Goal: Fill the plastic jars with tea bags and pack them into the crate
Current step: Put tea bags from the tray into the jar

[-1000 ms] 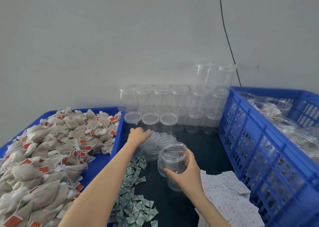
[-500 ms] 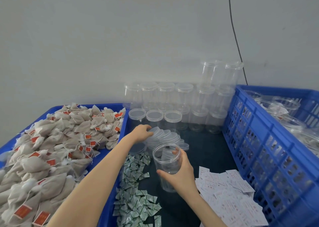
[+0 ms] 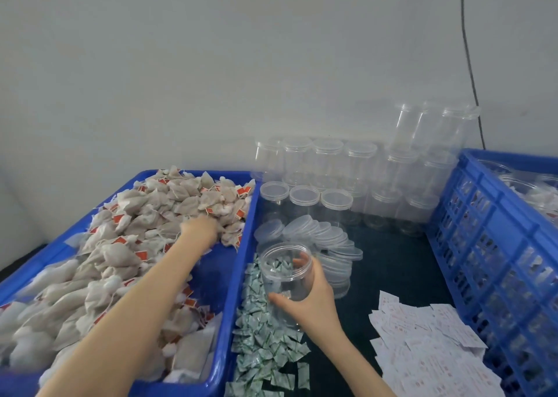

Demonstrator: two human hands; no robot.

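My right hand (image 3: 311, 303) grips an open, empty clear plastic jar (image 3: 285, 273) and holds it upright over the table, beside the blue tray. My left hand (image 3: 200, 230) reaches into that blue tray (image 3: 225, 279) and lies on the pile of tea bags (image 3: 133, 236), beige pouches with red tags; motion blur hides whether its fingers hold a bag. The blue slatted crate (image 3: 495, 245) stands at the right with closed jars inside it.
Empty clear jars (image 3: 335, 179) are stacked in rows against the back wall. A fanned heap of clear lids (image 3: 323, 236) lies behind the held jar. Small green-white sachets (image 3: 262, 339) and white paper slips (image 3: 428, 342) cover the dark table near me.
My left hand left the lids and swung left into the tray onto the tea bags. My right hand carried the jar a little left, toward the tray.
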